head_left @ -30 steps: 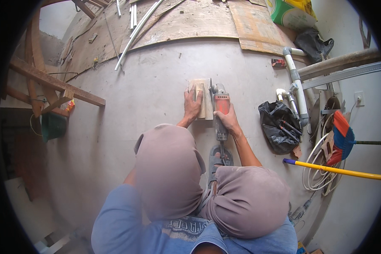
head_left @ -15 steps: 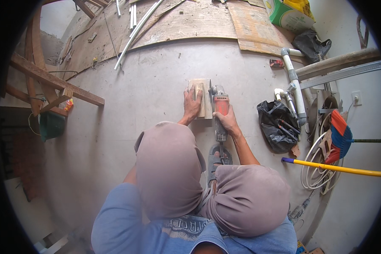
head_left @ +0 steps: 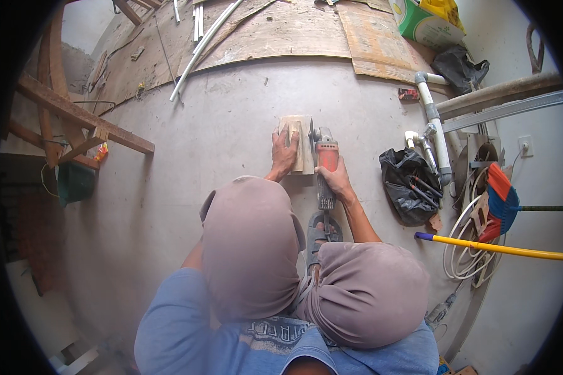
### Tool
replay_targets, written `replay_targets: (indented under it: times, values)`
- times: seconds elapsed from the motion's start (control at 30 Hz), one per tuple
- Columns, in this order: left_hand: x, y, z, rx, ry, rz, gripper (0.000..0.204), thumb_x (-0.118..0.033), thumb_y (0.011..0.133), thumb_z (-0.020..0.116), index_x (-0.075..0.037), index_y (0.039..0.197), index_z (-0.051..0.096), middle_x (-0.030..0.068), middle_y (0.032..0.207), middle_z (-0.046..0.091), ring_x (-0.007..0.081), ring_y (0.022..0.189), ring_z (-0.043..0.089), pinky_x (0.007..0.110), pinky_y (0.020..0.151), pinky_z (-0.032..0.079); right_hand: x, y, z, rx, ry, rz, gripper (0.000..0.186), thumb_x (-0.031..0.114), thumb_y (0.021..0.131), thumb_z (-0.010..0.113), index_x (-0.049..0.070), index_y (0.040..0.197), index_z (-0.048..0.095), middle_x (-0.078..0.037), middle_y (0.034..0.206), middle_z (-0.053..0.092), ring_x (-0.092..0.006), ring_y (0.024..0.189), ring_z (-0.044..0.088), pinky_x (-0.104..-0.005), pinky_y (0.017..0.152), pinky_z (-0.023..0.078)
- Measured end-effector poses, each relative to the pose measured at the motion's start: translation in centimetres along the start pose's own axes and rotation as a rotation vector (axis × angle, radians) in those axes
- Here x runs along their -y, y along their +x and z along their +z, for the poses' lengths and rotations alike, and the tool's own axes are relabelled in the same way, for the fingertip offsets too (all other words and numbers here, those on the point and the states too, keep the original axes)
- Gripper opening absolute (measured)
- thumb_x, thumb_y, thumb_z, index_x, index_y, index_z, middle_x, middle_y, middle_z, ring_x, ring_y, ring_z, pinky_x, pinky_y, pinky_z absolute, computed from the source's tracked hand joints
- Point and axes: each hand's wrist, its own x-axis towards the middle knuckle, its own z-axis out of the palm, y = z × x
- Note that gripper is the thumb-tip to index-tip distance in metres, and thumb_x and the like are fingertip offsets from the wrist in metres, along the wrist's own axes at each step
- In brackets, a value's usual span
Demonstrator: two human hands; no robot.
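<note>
A wooden plastering float (head_left: 306, 156), a flat board with a raised handle strip, lies on the pale floor in front of my knees. My left hand (head_left: 284, 155) is closed over its left side and handle, pressing it down. Beside it, my right hand (head_left: 336, 179) grips a red and grey angle grinder (head_left: 327, 154) by its body. The grinder's disc stands edge-on against the right edge of the float; whether it touches or cuts the wood I cannot tell. Parts of my right fingers are hidden under the tool. My sandalled foot (head_left: 322, 230) is just behind the grinder.
To the right are a black plastic bag (head_left: 411, 187), white pipes (head_left: 433, 112), a coiled white cable (head_left: 460, 250) and a yellow pole (head_left: 500, 248). A wooden frame (head_left: 84, 119) juts in from the left. Dirty plywood sheets (head_left: 275, 34) with thin white pipes lie beyond.
Almost nothing differs. Both hands, the float and the grinder keep the same places, with only a very slight shift of the view.
</note>
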Motion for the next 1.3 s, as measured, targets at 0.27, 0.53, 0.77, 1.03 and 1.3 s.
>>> replay_targets:
  times: [0.27,0.53,0.77,1.03,1.3]
  values:
    - [0.5,0.1,0.0,-0.013,0.004,0.002,0.063,-0.045,0.102,0.051,-0.002,0.148,0.045,0.0349,0.149,0.033,0.0480,0.139,0.037,0.048,0.116,0.032,-0.1,-0.3,0.1,0.022,-0.013,0.037,0.062,0.020,0.079,0.078,-0.001,0.127,0.044,-0.008,0.106,0.057,-0.0153,0.090,0.059,-0.0300,0.079,0.052]
    - [0.0,0.0,-0.2,-0.010,0.017,-0.006,0.064,-0.047,0.102,0.049,-0.002,0.148,0.045,0.0354,0.149,0.033,0.0483,0.138,0.038,0.048,0.115,0.034,-0.5,-0.5,0.1,0.008,-0.013,0.014,0.067,0.026,0.076,0.079,-0.004,0.124,0.044,-0.016,0.111,0.059,-0.0218,0.095,0.062,-0.0339,0.083,0.052]
    - [0.1,0.1,0.1,-0.006,0.018,-0.008,0.064,-0.045,0.102,0.050,-0.002,0.149,0.044,0.0357,0.149,0.032,0.0480,0.139,0.038,0.047,0.116,0.033,-0.4,-1.0,0.0,-0.002,-0.007,0.026,0.067,0.026,0.075,0.079,-0.004,0.124,0.044,-0.016,0.111,0.058,-0.0215,0.094,0.062,-0.0338,0.083,0.053]
    - [-0.2,0.0,0.1,-0.004,0.000,-0.010,0.063,-0.043,0.102,0.051,-0.001,0.149,0.044,0.0358,0.149,0.033,0.0479,0.140,0.036,0.047,0.117,0.031,-0.3,-1.4,-0.2,0.006,-0.024,0.052,0.068,0.026,0.075,0.079,-0.004,0.125,0.044,-0.016,0.112,0.059,-0.0219,0.095,0.062,-0.0339,0.083,0.053]
    - [-0.4,0.0,0.0,-0.005,-0.016,-0.003,0.063,-0.043,0.102,0.051,-0.001,0.148,0.045,0.0343,0.148,0.035,0.0467,0.139,0.036,0.047,0.117,0.031,-0.7,-1.8,-0.2,-0.015,-0.050,0.021,0.072,0.029,0.075,0.081,-0.004,0.128,0.044,-0.015,0.112,0.060,-0.0221,0.096,0.063,-0.0344,0.085,0.053]
